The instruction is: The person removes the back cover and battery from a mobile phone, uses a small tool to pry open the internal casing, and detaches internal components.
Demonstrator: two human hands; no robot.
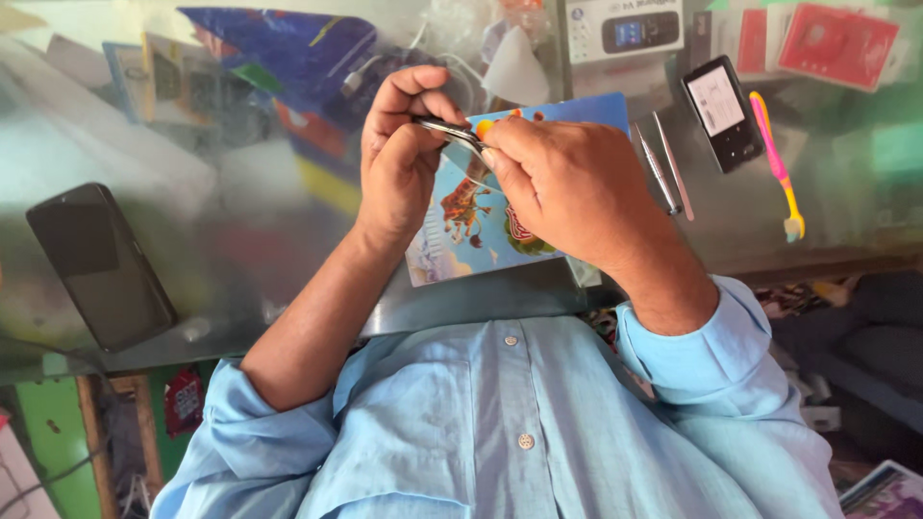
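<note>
From the head view, both my hands meet just above the middle of the frame, over a glass counter top [240, 250]. My left hand [399, 159] is curled around a thin, flat dark device with a shiny metal edge [444, 131], thumb and forefinger pinching its left end. My right hand [562, 183] comes in from the right, its fingertips [492, 154] pressed against the same device at its right end, so both hands are grasping it, held edge-on to the camera. My fingers hide most of it, and I cannot tell what kind of device it is.

Directly beneath my hands lies a colourful printed card with a blue top and cartoon figures [481, 216], flat on the glass. Just right of my right hand, a pair of slim metal tweezers [663, 168] rests on the counter. Further right, in the upper right, lies a small black keypad phone with a pale screen [723, 113], and beside it a pink and yellow toothbrush [781, 168], bristles toward the lower end. At the left of the frame a black smartphone with a dark screen [101, 264] lies well apart from my hands. Along the top edge, a boxed phone package [625, 29] and a red flat packet [836, 43] show under the glass. My light blue shirt sleeves [711, 346] fill the bottom of the frame.
</note>
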